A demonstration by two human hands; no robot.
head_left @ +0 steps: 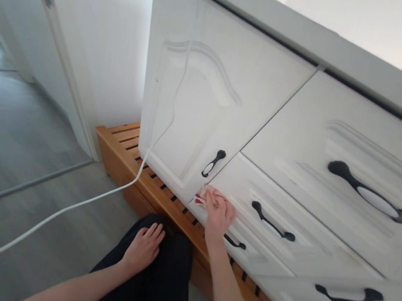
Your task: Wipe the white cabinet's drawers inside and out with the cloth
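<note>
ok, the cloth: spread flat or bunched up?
Bunched up: the cloth shows creases and uneven edges around the right hand's fingers, against the white drawers. Its part under the hand is hidden.

Person, seen in part. Trousers [171, 281]: one pair, very dark, black or deep navy, exact shade uncertain; plain matte cloth, unpatterned in the visible area, covering both thighs and knees. Left hand [144, 247]: bare, slim-fingered. Left forearm [81, 280]: bare, tapering to the wrist. Right hand [219, 218]: bare. Right forearm [227, 284]: bare, slender, running out of view.
</note>
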